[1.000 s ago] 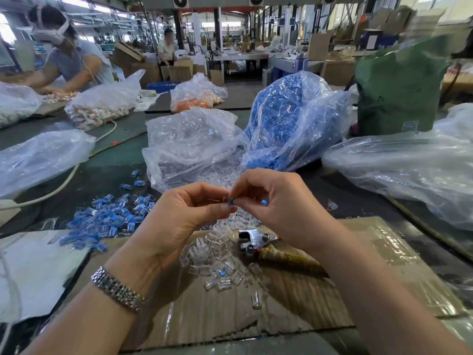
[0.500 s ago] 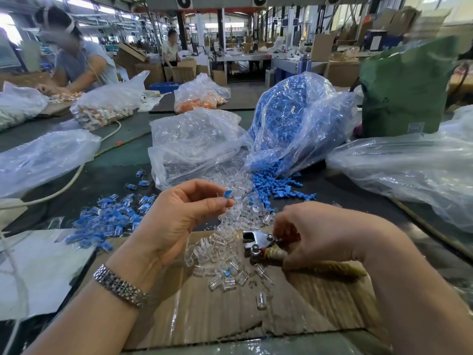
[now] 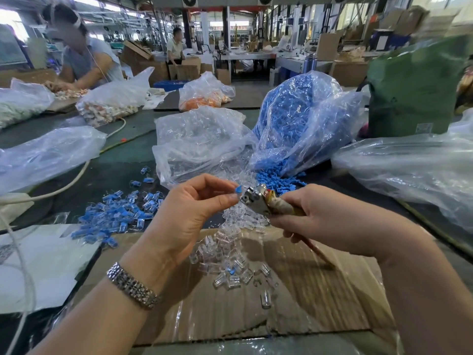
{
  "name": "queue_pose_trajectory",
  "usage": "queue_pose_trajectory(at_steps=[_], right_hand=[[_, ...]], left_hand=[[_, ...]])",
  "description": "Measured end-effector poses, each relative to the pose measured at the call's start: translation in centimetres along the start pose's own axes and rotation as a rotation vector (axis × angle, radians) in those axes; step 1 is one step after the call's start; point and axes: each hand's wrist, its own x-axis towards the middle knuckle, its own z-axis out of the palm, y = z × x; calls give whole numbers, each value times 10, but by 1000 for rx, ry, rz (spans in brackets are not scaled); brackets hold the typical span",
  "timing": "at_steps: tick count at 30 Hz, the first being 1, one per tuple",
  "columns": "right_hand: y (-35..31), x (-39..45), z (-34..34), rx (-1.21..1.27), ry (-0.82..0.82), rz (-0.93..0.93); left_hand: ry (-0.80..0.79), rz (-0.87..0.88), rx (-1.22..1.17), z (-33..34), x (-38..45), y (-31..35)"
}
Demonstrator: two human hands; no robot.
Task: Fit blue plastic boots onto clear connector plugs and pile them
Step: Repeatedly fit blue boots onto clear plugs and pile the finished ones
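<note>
A worker's left hand (image 3: 189, 211) pinches a single blue boot (image 3: 238, 189) between thumb and forefinger, raised above the flattened cardboard sheet (image 3: 294, 303) that serves as the bench mat. The right hand (image 3: 330, 219) is wrapped around the handles of a small metal plier tool (image 3: 256, 201), whose nose stands just beside the boot, almost touching it. Whether a clear plug already sits inside that boot cannot be told.

A loose heap of clear connector plugs (image 3: 230, 252) runs across the far part of the cardboard, too many to count. To the left of the cardboard lies the pile of finished blue-booted plugs (image 3: 120, 216), several dozen at a guess. Beyond the cardboard stand two open plastic sacks: the clear-plug bag (image 3: 199, 142) and, to its right, the blue-boot bag (image 3: 304, 124), which spills boots onto the bench.

The boot looks feather-light, soft and a little springy, easily squashed or flicked away; it is best held by its sides with the mouth left free. The plugs appear rigid, slick and brittle at the latch tab, so a hold on the flat body seems wisest.
</note>
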Motion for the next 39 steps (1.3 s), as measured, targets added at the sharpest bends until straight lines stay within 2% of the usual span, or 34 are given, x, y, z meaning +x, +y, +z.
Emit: queue_pose_trajectory(at_steps=[11, 21, 27, 30, 33, 36, 39], right_hand=[[-6, 2, 6, -68, 8, -9], [-3, 12, 18, 19, 3, 4], [-9, 12, 16, -114, 111, -32], [1, 5, 8, -257, 78, -8], [11, 3, 4, -381, 15, 3], [14, 4, 5, -392, -76, 38], [17, 5, 8, -409, -122, 51]], left_hand=[[13, 108, 165, 7, -2, -4], [40, 169, 244, 6, -1, -9], [37, 174, 265, -3, 3, -3], [145, 172, 525, -22, 7, 3], [409, 172, 953, -53, 11, 9], [655, 57, 1292, -80, 9, 18], [671, -63, 1482, -86, 8, 18]])
